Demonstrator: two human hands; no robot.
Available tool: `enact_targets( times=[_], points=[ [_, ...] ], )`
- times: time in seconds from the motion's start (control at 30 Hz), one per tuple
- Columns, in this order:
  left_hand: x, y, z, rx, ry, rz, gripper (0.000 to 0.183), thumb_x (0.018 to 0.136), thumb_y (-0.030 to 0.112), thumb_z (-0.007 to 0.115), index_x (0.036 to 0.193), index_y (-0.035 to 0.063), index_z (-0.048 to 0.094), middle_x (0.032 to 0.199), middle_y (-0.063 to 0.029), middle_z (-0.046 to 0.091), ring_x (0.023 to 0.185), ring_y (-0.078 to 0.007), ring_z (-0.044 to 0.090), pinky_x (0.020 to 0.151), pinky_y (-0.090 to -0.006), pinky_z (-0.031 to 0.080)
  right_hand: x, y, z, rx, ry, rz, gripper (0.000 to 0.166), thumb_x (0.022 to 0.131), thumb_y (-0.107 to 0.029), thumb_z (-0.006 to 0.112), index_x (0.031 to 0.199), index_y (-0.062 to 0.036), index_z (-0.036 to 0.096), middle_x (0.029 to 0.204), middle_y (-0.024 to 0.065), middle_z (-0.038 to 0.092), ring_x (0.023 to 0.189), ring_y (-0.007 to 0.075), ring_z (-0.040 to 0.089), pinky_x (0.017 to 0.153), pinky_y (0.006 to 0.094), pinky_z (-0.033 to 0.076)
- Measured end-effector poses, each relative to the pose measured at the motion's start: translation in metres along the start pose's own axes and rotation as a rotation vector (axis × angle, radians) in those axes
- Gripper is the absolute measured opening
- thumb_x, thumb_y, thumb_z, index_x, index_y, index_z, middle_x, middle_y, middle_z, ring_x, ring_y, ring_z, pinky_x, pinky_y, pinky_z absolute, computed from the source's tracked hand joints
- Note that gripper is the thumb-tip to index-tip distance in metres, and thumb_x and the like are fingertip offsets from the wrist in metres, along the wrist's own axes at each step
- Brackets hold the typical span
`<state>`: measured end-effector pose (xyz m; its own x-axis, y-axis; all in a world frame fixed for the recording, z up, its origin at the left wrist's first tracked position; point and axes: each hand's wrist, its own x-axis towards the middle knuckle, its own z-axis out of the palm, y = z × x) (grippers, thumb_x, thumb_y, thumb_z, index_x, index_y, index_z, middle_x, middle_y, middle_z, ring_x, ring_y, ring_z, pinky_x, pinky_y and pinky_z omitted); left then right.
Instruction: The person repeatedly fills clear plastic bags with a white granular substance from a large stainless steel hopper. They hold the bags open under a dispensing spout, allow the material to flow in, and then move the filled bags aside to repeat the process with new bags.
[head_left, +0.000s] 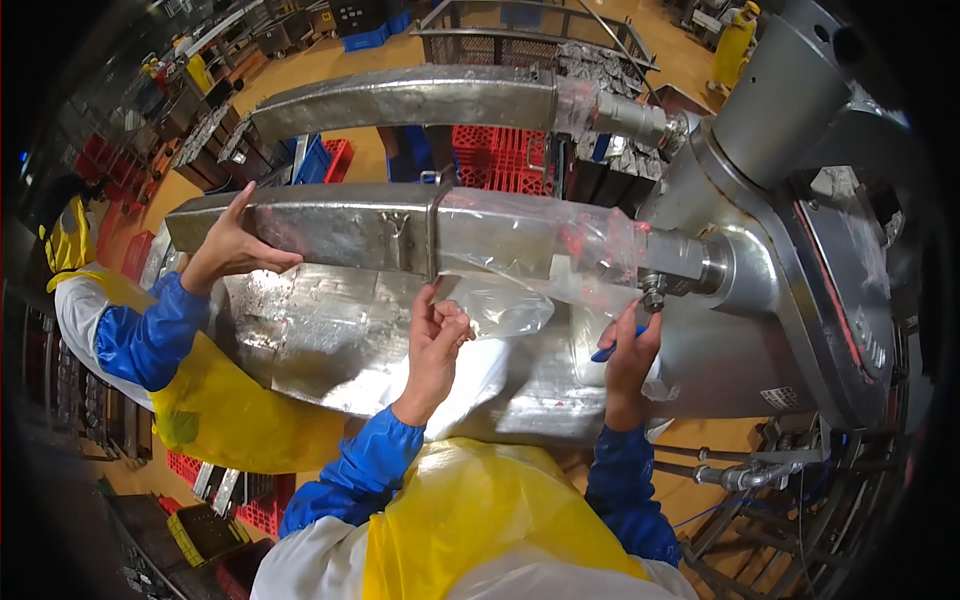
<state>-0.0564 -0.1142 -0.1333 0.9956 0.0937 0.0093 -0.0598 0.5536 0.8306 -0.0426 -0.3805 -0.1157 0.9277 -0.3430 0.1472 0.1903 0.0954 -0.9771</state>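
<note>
A long rectangular stainless-steel tube (330, 225) lies across in front of me, its right part wrapped in clear plastic film (510, 225) with pink residue. Below its metal band, my left hand (435, 352) has its thumb and curled fingers pinched at a loose flap of film (514, 311). My right hand (634, 360) holds a small blue tool (616, 345), mostly hidden by the fingers. Its fingertips are at a bolt-like metal fitting (654, 292) beneath the pipe coupling (671, 255). A co-worker's hand (232, 244) rests on the tube's left part.
A second steel tube (405, 97) runs parallel behind. Both join a large steel machine body (720, 172) on the right. A curved steel surface (322, 330) lies beneath the near tube. The co-worker's yellow apron (225, 405) is close on my left. Red crates (502, 157) stand beyond.
</note>
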Motion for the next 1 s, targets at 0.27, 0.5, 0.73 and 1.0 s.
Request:
enact_targets(
  times=[0.27, 0.5, 0.73, 1.0],
  points=[
    [0.009, 0.007, 0.020, 0.188, -0.126, 0.042, 0.064, 0.096, 0.003, 0.070, 0.149, 0.0019, 0.034, 0.111, -0.0005, 0.048, 0.094, -0.0092, 0.051, 0.084, -0.0243, 0.047, -0.006, 0.003, -0.003, -0.076, -0.031, -0.075, 0.027, 0.106, -0.021, 0.061, 0.123, -0.0025, 0.050, 0.087, 0.0021, 0.061, 0.069, 0.0087, 0.059, 0.064, 0.0242, 0.049],
    [-0.004, -0.003, 0.052, 0.231, -0.283, 0.012, 0.063, 0.093, 0.001, 0.073, 0.145, 0.0043, 0.038, 0.109, 0.0007, 0.045, 0.093, -0.0077, 0.045, 0.082, -0.0239, 0.044, -0.008, 0.003, -0.010, -0.077, -0.114, 0.028, 0.014, 0.109, -0.014, 0.054, 0.116, -0.0070, 0.045, 0.084, 0.0025, 0.053, 0.066, 0.0088, 0.051, 0.063, 0.0247, 0.049],
    [-0.004, -0.007, 0.053, 0.235, -0.277, 0.023, 0.067, 0.093, 0.002, 0.073, 0.146, 0.0048, 0.032, 0.108, -0.0007, 0.045, 0.094, -0.0089, 0.045, 0.082, -0.0260, 0.044, -0.008, -0.001, -0.012, -0.052, -0.138, 0.033, 0.015, 0.108, -0.013, 0.055, 0.116, -0.0067, 0.044, 0.085, 0.0026, 0.053, 0.066, 0.0089, 0.050, 0.063, 0.0256, 0.049],
    [-0.003, -0.008, 0.054, 0.273, -0.200, 0.069, 0.073, 0.093, 0.003, 0.074, 0.148, 0.0042, 0.027, 0.110, -0.0040, 0.046, 0.096, -0.0106, 0.047, 0.083, -0.0269, 0.044, -0.007, -0.002, -0.015, -0.037, -0.176, 0.031, 0.014, 0.108, -0.012, 0.055, 0.115, -0.0060, 0.044, 0.082, 0.0024, 0.052, 0.066, 0.0094, 0.050, 0.064, 0.0259, 0.049]
  ],
)
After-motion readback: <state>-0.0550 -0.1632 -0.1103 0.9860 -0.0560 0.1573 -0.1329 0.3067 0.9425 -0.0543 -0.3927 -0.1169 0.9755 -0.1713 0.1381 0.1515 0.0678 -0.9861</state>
